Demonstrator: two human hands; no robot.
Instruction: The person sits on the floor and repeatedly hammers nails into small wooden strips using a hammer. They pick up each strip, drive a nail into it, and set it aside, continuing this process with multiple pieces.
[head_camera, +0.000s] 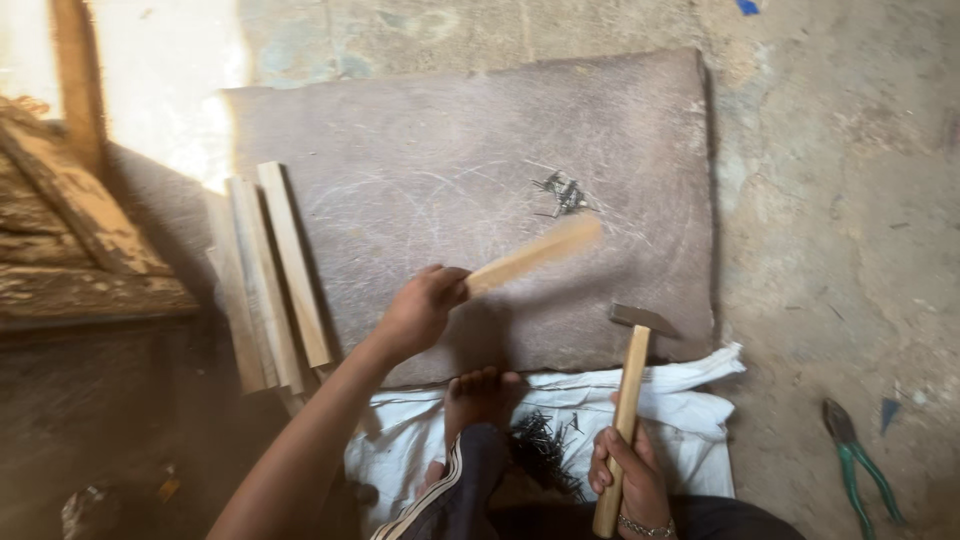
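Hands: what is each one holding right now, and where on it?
Left hand grips a wooden strip at its near end. Right hand grips the hammer low on its wooden handle.

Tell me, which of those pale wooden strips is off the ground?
The wooden strip in the left hand, blurred and raised over the brown board. The other strips lie stacked along the board's left edge, untouched.
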